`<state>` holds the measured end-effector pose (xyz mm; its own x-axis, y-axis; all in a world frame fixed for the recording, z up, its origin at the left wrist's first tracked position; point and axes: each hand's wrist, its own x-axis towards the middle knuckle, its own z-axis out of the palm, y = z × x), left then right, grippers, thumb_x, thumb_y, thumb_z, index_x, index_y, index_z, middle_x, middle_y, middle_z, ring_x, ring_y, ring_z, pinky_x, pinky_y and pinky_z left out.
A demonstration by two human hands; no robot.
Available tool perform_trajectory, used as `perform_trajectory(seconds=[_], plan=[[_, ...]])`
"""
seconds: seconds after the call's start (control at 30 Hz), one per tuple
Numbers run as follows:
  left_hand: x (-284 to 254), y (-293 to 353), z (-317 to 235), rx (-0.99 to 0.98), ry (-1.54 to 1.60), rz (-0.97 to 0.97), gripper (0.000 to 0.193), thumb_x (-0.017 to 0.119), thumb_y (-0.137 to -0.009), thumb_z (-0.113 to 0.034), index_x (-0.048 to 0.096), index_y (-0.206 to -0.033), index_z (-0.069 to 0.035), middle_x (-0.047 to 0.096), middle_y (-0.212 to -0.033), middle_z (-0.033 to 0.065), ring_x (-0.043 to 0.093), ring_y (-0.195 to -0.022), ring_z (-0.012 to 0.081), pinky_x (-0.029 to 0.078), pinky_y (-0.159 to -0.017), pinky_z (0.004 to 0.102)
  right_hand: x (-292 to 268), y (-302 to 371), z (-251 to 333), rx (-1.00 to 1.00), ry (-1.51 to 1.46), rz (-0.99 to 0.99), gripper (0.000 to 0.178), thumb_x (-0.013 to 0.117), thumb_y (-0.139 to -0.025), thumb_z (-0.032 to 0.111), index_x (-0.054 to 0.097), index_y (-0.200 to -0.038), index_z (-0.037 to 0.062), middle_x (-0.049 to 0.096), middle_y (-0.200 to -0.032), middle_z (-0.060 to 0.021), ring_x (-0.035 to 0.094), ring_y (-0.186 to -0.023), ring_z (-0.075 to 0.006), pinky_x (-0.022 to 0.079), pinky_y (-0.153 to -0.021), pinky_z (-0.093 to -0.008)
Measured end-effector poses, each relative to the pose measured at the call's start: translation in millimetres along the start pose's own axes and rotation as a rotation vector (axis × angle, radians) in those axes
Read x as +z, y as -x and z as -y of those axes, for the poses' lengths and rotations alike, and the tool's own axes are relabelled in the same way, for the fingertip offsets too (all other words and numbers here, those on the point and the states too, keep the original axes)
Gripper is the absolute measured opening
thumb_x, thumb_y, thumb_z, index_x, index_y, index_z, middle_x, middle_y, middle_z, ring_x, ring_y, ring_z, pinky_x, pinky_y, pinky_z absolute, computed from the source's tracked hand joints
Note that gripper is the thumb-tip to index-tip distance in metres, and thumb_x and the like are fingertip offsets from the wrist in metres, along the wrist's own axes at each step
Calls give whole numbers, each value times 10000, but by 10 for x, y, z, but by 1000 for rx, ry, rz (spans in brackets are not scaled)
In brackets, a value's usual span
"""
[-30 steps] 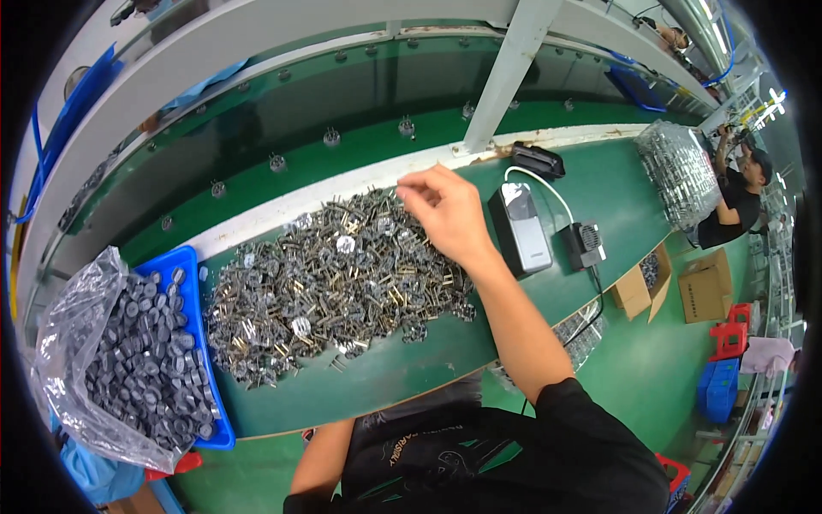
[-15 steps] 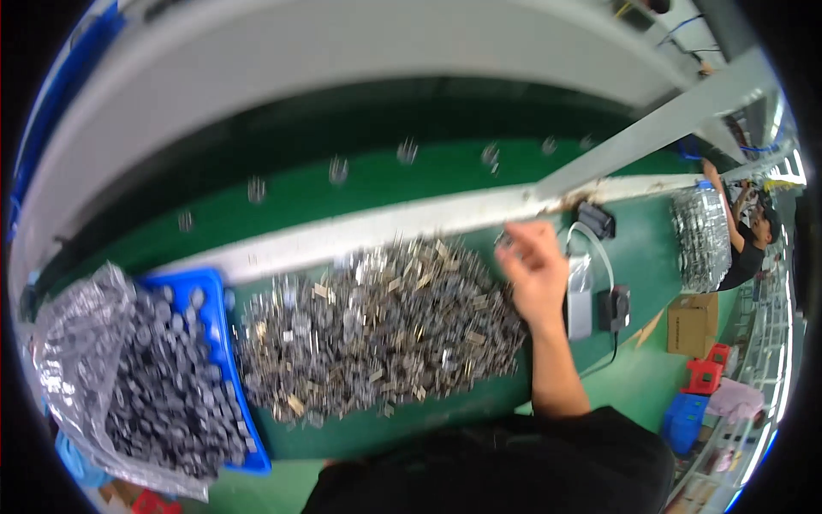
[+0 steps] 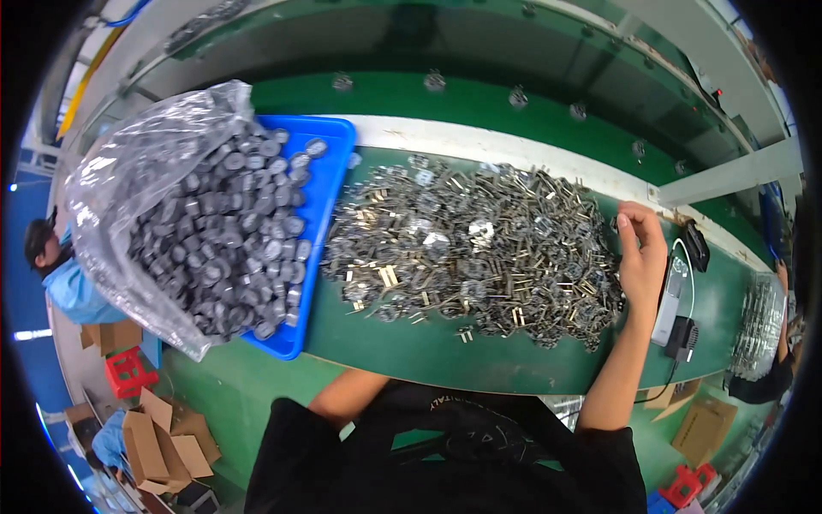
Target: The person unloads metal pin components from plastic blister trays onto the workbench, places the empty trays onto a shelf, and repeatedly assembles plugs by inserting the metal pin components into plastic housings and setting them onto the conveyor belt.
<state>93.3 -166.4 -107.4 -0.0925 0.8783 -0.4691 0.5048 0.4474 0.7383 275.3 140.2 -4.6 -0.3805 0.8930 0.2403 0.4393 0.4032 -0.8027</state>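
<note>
Along the middle of the green table [image 3: 514,368] lies a broad heap of small clear plastic pieces with metal prongs [image 3: 479,257], and the right hand [image 3: 644,257] is at its right end. Thumb and forefinger are drawn close at the tips, the other fingers bent; a tiny dark spot shows beside them, but I cannot tell whether a piece is pinched there. The left forearm [image 3: 347,396] runs under the near edge, leaving the left hand out of sight, its state unknown.

Judging by this pose, the step in hand is working with single pieces by fingertip. The next move seems to call for a light, exact pinch, clear of tangled neighbouring prongs.

Left of the heap, a blue plastic tray [image 3: 322,193] bears grey round caps [image 3: 223,231], partly inside a clear plastic bag [image 3: 120,206]. Right of the hand are a white-and-grey rectangular device [image 3: 670,295] and a black adapter [image 3: 682,338]. Beyond the white ledge [image 3: 471,141], similar pronged pieces [image 3: 518,96] stand spaced apart on a green strip [image 3: 385,86].
</note>
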Motion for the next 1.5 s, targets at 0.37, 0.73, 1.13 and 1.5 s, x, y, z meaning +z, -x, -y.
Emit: perform_trajectory(seconds=[0.37, 0.73, 1.13, 1.5], plan=[[-1187, 1245, -613, 330, 328, 121, 268, 599, -896, -248, 649, -1063, -44, 663, -949, 114, 653, -808, 275, 525, -696, 330, 32, 36, -107, -34, 62, 83, 150, 586, -902, 102, 616, -955, -34, 651, -895, -76, 593, -877, -143, 446, -845, -274], [-2704, -625, -357, 147, -967, -950, 149, 636, -775, -133, 615, -807, 11, 634, -824, 179, 624, -826, 347, 473, -825, 408, 38, 2, 58, -120, 64, 10, 121, 623, -875, 94, 624, -924, -17, 631, -800, -46, 571, -746, -108, 459, -713, -244], [-2855, -833, -299, -72, -716, -658, 299, 746, -683, -145, 688, -942, -7, 671, -925, 198, 636, -904, 354, 500, -843, 437, -52, 19, 122, -177, 80, -21, 72, 640, -810, 20, 620, -864, -22, 589, -754, -116, 593, -646, -216, 473, -613, -303], [-2371, -369, -1178, 422, 718, -1149, 352, 636, -861, -27, 561, -1201, 27, 613, -952, 67, 637, -746, 157, 528, -681, 229, -124, 87, 184, -207, 57, -110, 131, 670, -762, -55, 617, -877, -21, 608, -774, -108, 602, -671, -202, 476, -612, -281]])
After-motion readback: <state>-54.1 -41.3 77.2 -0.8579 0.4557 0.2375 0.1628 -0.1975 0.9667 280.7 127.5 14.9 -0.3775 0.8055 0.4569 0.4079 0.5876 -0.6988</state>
